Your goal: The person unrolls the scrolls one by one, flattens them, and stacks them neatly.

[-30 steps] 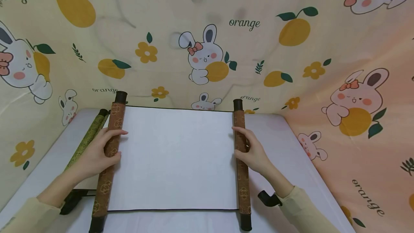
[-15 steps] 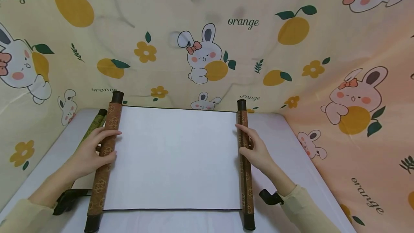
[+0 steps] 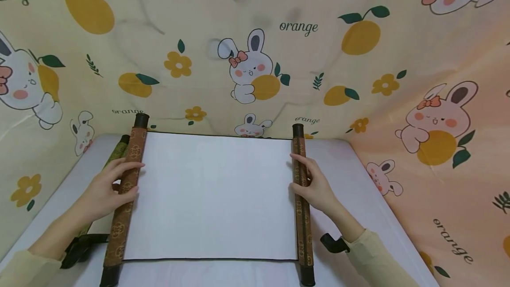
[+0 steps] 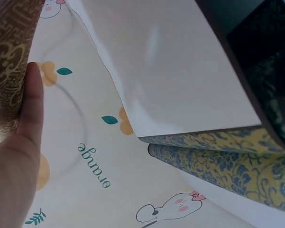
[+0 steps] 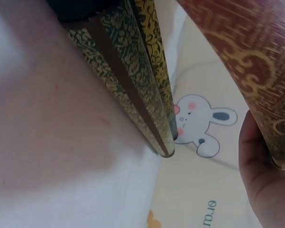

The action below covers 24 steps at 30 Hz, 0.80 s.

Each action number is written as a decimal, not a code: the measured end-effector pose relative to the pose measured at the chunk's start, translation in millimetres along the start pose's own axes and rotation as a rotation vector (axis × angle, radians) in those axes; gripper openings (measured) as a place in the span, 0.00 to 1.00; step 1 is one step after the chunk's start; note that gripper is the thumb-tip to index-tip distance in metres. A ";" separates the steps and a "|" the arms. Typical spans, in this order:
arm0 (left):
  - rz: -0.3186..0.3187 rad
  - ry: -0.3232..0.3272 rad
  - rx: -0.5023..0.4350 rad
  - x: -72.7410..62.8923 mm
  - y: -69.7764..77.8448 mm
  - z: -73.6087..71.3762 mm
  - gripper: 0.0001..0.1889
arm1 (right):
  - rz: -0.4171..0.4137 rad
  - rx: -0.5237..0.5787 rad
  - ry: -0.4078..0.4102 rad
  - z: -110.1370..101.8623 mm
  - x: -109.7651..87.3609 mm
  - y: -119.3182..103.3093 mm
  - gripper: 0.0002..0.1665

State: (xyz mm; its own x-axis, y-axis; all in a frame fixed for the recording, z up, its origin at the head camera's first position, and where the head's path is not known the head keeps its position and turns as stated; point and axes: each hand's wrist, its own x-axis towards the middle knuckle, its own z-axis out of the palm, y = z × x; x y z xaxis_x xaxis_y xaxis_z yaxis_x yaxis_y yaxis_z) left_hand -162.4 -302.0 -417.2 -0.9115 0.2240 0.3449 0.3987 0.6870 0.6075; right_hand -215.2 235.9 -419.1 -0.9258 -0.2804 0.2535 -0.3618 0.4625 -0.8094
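A partly unrolled hanging scroll lies across the white table, its blank white sheet point(image 3: 211, 198) spread between two brown patterned rolls with black end knobs. My left hand point(image 3: 99, 189) grips the left roll point(image 3: 118, 229), thumb and fingertips over its inner side. Round the middle of the right roll point(image 3: 303, 234), my right hand point(image 3: 317, 187) has its fingers and thumb curled. In the left wrist view the brown roll point(image 4: 7, 61) shows close up against the fingers. The right wrist view shows the brown roll point(image 5: 256, 61) beside part of that hand.
Behind the left forearm lies a green patterned roll point(image 3: 117, 150), mostly hidden. Yellow-and-blue floral rolls point(image 4: 227, 171) show in the left wrist view. A black curved piece point(image 3: 334, 243) sits at each wrist. A printed cloth point(image 3: 199, 12) rises behind the table point(image 3: 334, 163) and along both sides.
My left hand has shifted left with its roll, baring more sheet. My right hand and roll moved slightly right at first, then stayed nearly still, the thumb shifting a little.
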 end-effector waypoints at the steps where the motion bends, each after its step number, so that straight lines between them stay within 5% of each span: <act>1: -0.006 0.000 0.002 -0.5 -0.7 -0.2 0.33 | -0.003 -0.001 0.000 -1.3 -0.5 0.5 0.49; 10: -0.031 0.028 0.032 -5.1 -5.0 -4.7 0.29 | -0.017 -0.013 0.017 -12.2 -4.0 5.0 0.45; 17: -0.062 0.013 -0.034 -7.5 -5.0 -5.8 0.26 | 0.049 0.081 0.027 -14.3 -4.3 4.0 0.46; 24: -0.059 0.031 0.013 -4.0 -5.1 -0.3 0.30 | 0.011 -0.010 0.018 -9.6 -3.4 6.4 0.48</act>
State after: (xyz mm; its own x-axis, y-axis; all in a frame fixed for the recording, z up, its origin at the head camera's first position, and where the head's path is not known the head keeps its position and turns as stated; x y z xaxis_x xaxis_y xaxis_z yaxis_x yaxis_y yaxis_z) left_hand -160.8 -306.5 -421.4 -0.9297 0.1615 0.3310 0.3429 0.7076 0.6179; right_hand -215.4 247.9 -420.0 -0.9316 -0.2597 0.2544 -0.3524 0.4736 -0.8071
